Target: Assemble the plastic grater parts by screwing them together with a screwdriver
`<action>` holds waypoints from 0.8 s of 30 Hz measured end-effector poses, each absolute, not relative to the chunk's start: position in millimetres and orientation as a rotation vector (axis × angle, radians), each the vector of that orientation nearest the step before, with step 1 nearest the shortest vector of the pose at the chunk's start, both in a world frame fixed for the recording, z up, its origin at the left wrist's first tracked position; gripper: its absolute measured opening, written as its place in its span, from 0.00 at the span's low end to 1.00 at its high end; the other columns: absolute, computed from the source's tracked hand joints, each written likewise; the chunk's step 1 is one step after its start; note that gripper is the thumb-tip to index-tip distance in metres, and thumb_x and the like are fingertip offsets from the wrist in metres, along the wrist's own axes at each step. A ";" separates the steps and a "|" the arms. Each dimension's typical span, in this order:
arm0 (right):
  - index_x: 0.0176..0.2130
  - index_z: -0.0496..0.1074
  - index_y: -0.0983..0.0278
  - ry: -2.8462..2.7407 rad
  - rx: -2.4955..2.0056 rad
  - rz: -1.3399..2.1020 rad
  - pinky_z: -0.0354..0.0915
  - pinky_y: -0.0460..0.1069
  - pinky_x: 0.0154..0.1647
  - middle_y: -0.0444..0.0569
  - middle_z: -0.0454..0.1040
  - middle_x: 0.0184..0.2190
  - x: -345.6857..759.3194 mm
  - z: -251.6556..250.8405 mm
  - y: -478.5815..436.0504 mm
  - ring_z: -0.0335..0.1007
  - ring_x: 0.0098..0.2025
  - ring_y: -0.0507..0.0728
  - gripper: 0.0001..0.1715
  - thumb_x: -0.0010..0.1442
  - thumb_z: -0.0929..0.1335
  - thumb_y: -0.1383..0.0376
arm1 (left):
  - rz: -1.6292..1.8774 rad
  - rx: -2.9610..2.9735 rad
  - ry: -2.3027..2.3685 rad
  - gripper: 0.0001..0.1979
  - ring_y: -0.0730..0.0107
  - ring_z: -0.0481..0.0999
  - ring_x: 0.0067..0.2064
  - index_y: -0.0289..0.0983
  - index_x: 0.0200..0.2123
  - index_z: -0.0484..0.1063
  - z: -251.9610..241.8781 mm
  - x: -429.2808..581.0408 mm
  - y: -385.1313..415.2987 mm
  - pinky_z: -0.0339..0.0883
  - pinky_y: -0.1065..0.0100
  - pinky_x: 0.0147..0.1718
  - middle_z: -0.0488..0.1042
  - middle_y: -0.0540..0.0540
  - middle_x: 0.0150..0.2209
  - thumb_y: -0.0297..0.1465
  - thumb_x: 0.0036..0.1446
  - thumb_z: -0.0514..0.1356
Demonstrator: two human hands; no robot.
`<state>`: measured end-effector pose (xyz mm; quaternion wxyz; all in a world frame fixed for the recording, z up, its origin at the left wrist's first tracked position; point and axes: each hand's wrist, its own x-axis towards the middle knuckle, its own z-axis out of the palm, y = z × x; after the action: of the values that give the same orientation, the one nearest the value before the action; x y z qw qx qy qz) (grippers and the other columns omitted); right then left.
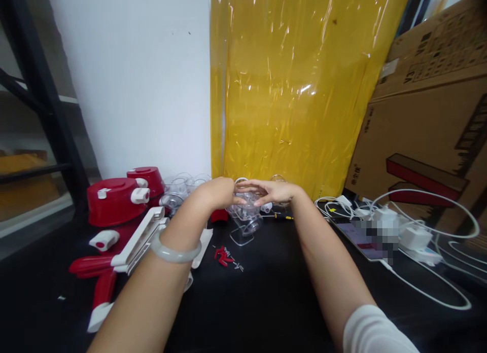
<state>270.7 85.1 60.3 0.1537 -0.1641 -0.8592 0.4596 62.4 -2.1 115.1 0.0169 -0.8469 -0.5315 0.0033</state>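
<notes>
A clear plastic part (246, 225) with a looped foot stands on the black table, directly under both my hands. My left hand (222, 191) is bent over its left side, with the thumb against the clear plastic and most of the fingers hidden. From the other side, my right hand (276, 191) reaches across the top, thumb and fingers curved around the upper part. Just in front lie small red pieces (223, 255) and several thin silvery pieces (238, 266), probably screws, too small to make out surely.
Red housings (117, 203) and a white-and-red handled frame (139, 241) stand at the left, near more clear plastic parts (186, 184). A yellow-and-black screwdriver (283, 216) lies behind. A tablet (361, 239), chargers and white cables (429, 292) crowd the right, before a large cardboard box (422, 119).
</notes>
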 end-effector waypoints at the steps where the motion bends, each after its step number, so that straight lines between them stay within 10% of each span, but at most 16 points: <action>1: 0.67 0.52 0.58 -2.471 -0.478 1.323 0.52 0.56 0.67 0.56 0.45 0.71 270.7 61.1 83.4 0.45 0.71 0.59 0.48 0.55 0.74 0.65 | 0.019 -2.634 -1.657 0.20 0.61 0.77 0.35 0.37 0.43 0.80 116.0 61.6 -2.6 0.63 0.66 0.37 0.81 0.40 0.37 0.45 0.60 0.57; 10: 0.69 0.47 0.59 -2.542 -0.579 1.142 0.55 0.57 0.66 0.57 0.51 0.69 270.0 72.7 69.4 0.46 0.71 0.60 0.52 0.55 0.74 0.64 | -0.058 -2.697 -1.590 0.20 0.66 0.72 0.28 0.38 0.32 0.80 108.0 54.1 9.2 0.60 0.67 0.31 0.78 0.44 0.26 0.47 0.57 0.58; 19: 0.42 0.74 0.66 -2.888 -0.525 0.525 0.68 0.52 0.46 0.49 0.77 0.35 213.6 89.7 -39.2 0.73 0.39 0.55 0.15 0.63 0.67 0.57 | -0.078 -2.653 -1.604 0.19 0.60 0.77 0.38 0.38 0.44 0.80 101.9 56.1 19.2 0.62 0.66 0.38 0.81 0.40 0.40 0.43 0.56 0.60; 24: 0.56 0.65 0.74 -2.914 -0.589 0.209 0.66 0.62 0.49 0.71 0.68 0.53 132.3 9.0 -56.8 0.66 0.54 0.72 0.42 0.52 0.74 0.51 | -0.043 -2.716 -1.503 0.27 0.61 0.77 0.41 0.36 0.46 0.79 105.2 54.2 24.8 0.62 0.69 0.38 0.80 0.39 0.46 0.51 0.55 0.59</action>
<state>132.3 -56.8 9.0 0.0806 -0.1971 -0.9745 0.0700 54.2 24.8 105.2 0.0185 -0.8748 -0.4840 -0.0139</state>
